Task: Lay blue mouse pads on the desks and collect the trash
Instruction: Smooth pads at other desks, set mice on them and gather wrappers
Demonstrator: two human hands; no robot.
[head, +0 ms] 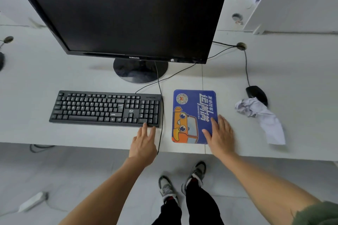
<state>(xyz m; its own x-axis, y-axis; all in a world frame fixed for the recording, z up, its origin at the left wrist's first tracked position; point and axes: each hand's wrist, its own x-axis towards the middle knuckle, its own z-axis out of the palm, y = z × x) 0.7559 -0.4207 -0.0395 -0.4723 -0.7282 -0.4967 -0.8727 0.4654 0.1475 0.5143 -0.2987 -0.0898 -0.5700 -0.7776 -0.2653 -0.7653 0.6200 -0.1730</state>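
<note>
Head view is showing the blue mouse pad (193,115) lying flat on the white desk (54,75), just right of the keyboard (106,108). Right hand (220,134) is resting spread on its near right corner; left hand (144,141), fingers spread, is touching the keyboard's near edge. Crumpled paper (259,117) is lying farther right, touching the mouse (256,93).

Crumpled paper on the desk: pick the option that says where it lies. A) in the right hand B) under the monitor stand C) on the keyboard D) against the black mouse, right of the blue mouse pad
D: the crumpled paper lies on the desk beside the black mouse, right of the blue mouse pad; the right hand rests flat on the pad, holding nothing.
</note>
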